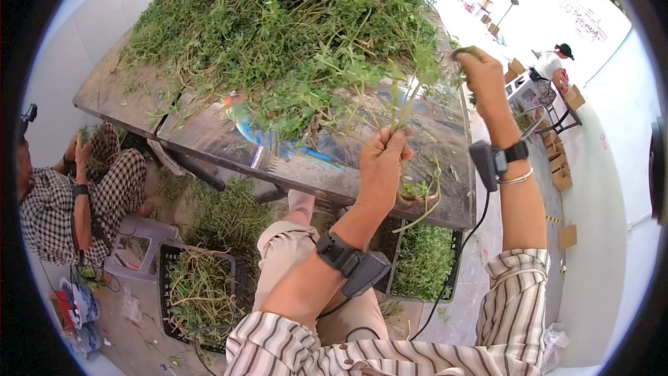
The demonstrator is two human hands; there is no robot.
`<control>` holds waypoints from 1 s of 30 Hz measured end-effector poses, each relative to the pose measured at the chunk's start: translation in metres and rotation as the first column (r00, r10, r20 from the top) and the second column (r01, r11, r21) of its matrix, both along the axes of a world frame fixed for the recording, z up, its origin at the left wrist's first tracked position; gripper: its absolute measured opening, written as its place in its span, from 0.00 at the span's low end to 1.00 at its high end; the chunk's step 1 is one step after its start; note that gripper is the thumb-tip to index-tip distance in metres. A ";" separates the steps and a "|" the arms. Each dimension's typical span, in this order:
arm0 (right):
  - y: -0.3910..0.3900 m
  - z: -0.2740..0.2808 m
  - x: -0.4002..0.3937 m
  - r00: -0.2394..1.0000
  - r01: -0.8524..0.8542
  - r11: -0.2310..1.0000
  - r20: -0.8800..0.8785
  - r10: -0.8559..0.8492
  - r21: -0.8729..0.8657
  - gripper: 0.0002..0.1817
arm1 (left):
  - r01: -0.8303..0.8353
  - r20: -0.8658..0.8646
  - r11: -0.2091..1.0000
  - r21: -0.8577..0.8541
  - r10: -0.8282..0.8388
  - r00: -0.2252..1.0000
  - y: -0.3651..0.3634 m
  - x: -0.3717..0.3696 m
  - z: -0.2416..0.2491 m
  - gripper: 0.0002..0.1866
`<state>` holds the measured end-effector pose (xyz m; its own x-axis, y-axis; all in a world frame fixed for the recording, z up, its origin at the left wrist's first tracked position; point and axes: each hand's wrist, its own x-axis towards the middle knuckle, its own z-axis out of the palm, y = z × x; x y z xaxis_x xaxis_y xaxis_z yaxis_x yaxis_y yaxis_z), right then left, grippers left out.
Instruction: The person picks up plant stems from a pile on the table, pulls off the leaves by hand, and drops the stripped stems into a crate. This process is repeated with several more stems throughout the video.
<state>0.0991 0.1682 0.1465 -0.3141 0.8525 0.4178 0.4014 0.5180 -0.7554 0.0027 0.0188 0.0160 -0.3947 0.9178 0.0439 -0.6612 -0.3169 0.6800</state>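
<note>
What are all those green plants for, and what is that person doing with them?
A person sits at a table piled with leafy green stems. The left hand holds a small bunch of stems; the right hand pinches a sprig. Crates of greens sit below. Another person sorts plants nearby.

One heap of greens [278, 35] beyond the left hand's fingers [393, 143]; one table [348, 167]; two crates, one [198, 292] left of them, one [424, 261] below; two wrist devices; two other people.
</note>
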 end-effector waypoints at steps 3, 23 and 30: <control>0.007 0.004 0.007 0.969 -0.091 0.973 -0.246 0.037 -0.211 0.08 | -0.004 0.018 1.000 0.013 0.004 1.000 0.003 -0.003 -0.003 0.09; -0.015 -0.028 -0.018 0.936 -0.216 0.976 0.287 0.204 0.009 0.23 | 0.016 0.023 0.999 0.040 -0.017 1.000 0.004 -0.002 -0.003 0.10; -0.005 -0.030 -0.022 0.938 -0.246 0.969 0.261 0.229 0.035 0.20 | 0.021 0.019 0.998 0.065 -0.022 1.000 0.004 -0.005 -0.002 0.10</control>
